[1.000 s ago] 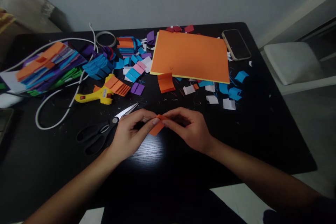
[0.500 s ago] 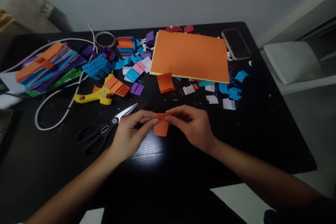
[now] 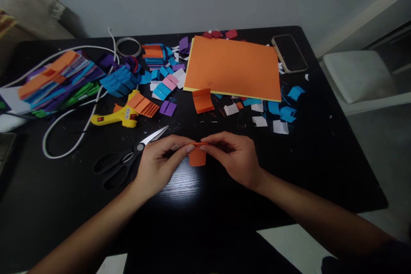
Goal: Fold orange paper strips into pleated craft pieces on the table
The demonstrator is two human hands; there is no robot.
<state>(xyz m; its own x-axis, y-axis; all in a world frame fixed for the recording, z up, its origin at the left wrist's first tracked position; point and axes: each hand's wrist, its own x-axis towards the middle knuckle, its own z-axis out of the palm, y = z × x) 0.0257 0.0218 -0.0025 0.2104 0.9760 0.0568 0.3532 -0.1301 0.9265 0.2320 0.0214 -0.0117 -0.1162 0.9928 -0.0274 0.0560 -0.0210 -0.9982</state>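
A small orange paper piece [image 3: 197,156] is pinched at its top edge between my left hand [image 3: 160,162] and my right hand [image 3: 236,158], just above the black table [image 3: 321,158]. Its lower flap hangs down towards me. Both hands have thumb and fingers closed on the paper. Black-handled scissors [image 3: 126,160] lie just left of my left hand, blades pointing up and right. Another folded orange piece [image 3: 203,100] lies beyond my hands, below a large orange sheet [image 3: 233,68].
A yellow glue gun [image 3: 117,116] with a white cord [image 3: 64,137] lies left of centre. Piles of folded coloured papers [image 3: 58,79] fill the far left. Blue and white scraps [image 3: 279,115] lie right of centre. A phone [image 3: 289,53] sits at the far right, a tape roll [image 3: 128,46] at the back.
The orange piece has turned from a slanted position to hanging straight down, and its top edge is now pinched flatter between both hands. The hands stayed in place.
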